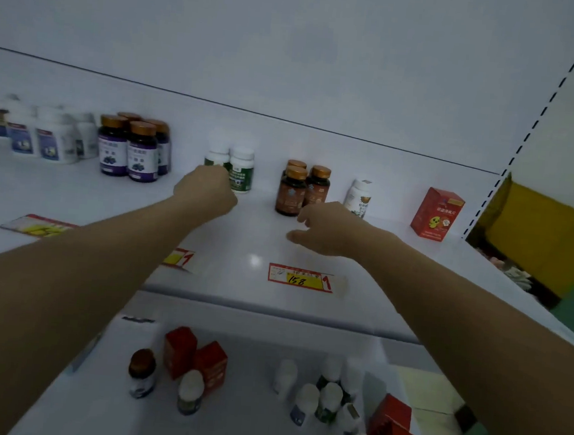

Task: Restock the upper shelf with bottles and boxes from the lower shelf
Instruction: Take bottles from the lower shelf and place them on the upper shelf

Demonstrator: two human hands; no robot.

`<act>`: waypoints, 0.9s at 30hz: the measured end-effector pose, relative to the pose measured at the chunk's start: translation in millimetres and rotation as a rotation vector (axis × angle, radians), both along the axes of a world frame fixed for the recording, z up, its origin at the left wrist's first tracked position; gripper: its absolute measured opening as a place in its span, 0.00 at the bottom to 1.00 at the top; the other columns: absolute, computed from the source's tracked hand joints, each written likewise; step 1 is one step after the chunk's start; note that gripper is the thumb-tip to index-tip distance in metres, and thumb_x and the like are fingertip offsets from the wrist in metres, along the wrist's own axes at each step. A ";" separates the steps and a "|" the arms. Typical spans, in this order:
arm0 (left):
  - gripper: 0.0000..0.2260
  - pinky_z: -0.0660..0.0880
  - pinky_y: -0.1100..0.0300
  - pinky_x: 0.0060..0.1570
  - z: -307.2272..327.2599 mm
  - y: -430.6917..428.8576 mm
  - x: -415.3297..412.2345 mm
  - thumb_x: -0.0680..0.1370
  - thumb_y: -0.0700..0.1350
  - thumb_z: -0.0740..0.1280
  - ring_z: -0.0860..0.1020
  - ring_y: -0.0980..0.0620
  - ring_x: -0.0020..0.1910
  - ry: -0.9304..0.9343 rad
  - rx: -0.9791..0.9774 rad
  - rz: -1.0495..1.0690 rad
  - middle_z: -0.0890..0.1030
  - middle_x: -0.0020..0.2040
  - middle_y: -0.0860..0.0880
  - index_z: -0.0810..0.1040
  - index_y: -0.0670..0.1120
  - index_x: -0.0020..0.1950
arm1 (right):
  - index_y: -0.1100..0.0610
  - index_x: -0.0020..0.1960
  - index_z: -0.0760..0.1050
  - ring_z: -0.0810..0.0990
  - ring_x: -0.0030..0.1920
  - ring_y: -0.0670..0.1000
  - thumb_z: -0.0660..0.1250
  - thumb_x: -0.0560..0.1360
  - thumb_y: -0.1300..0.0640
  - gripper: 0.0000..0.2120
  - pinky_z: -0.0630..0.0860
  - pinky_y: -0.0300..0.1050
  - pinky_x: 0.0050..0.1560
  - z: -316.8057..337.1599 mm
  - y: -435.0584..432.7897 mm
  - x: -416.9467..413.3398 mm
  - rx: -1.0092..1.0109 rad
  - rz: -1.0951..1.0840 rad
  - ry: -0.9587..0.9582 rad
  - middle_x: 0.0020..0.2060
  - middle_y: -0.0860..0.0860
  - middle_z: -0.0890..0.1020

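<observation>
Hands first: the left hand (207, 188) is curled up against a white plastic bottle with a green label (217, 157) standing upright at the back of the white upper shelf (250, 235). The back of the hand hides the fingers, so I cannot tell whether they grip the bottle or have let it go. The right hand (332, 233) hovers over the shelf, fingers loosely spread and holding nothing, just beside a cluster of brown gold-capped bottles (291, 192). Such small bottles should be light, rigid and smooth-sided, easy to tip, so they are best taken round the body below the cap. Red cardboard boxes (180, 349) and more small white-capped bottles (329, 397) wait on the grey lower shelf (249, 369), well below both hands. The boxes look light and would dent if squeezed, so they should be held across their flat faces.
</observation>
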State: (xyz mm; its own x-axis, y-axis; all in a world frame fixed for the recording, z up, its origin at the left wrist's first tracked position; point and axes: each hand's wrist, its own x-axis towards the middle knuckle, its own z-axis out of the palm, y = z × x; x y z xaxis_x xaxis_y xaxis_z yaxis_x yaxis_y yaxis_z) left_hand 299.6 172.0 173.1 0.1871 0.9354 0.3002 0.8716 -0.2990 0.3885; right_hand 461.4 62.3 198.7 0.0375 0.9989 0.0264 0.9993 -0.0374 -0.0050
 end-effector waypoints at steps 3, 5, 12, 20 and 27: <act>0.07 0.67 0.58 0.37 6.1 -31.7 -9.0 0.75 0.45 0.64 0.72 0.46 0.40 0.085 -0.010 0.011 0.73 0.39 0.46 0.70 0.43 0.43 | 0.62 0.63 0.73 0.77 0.58 0.55 0.60 0.78 0.45 0.23 0.74 0.47 0.58 1.3 -18.5 -9.2 -0.006 0.021 0.016 0.59 0.57 0.79; 0.08 0.67 0.59 0.35 9.4 -52.4 -13.3 0.76 0.45 0.65 0.72 0.47 0.38 0.102 -0.027 0.003 0.69 0.34 0.48 0.69 0.43 0.40 | 0.62 0.63 0.73 0.77 0.58 0.56 0.60 0.78 0.45 0.23 0.74 0.47 0.58 3.8 -34.7 -15.8 0.005 0.024 0.016 0.59 0.57 0.79; 0.15 0.61 0.61 0.27 16.1 -126.9 -33.2 0.75 0.50 0.66 0.68 0.52 0.31 0.091 -0.029 -0.115 0.70 0.33 0.48 0.66 0.45 0.33 | 0.62 0.64 0.72 0.76 0.60 0.57 0.60 0.78 0.45 0.24 0.73 0.49 0.61 9.9 -105.8 -35.3 0.025 -0.048 -0.046 0.60 0.57 0.78; 0.17 0.69 0.58 0.47 -6.5 -230.9 -70.1 0.76 0.50 0.65 0.74 0.46 0.53 0.009 0.017 -0.336 0.77 0.57 0.43 0.74 0.41 0.60 | 0.61 0.68 0.70 0.74 0.63 0.57 0.60 0.78 0.45 0.25 0.70 0.47 0.61 -13.9 -207.4 -62.7 -0.002 -0.227 0.010 0.63 0.57 0.76; 0.17 0.70 0.56 0.53 -57.5 -289.7 -67.7 0.77 0.49 0.64 0.74 0.45 0.56 -0.006 -0.163 -0.446 0.76 0.59 0.42 0.73 0.40 0.61 | 0.58 0.71 0.66 0.70 0.67 0.56 0.61 0.77 0.44 0.27 0.67 0.47 0.65 -68.9 -274.8 -54.9 -0.115 -0.339 0.076 0.68 0.56 0.72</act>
State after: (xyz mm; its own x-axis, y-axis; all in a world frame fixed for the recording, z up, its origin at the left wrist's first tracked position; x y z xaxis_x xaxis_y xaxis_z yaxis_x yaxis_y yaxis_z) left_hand 231.9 -117.7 115.7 0.5800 0.7990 0.1587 0.6692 -0.5784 0.4665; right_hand 406.5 -212.6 129.7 0.3649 0.9256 -0.1008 0.9268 -0.3714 -0.0551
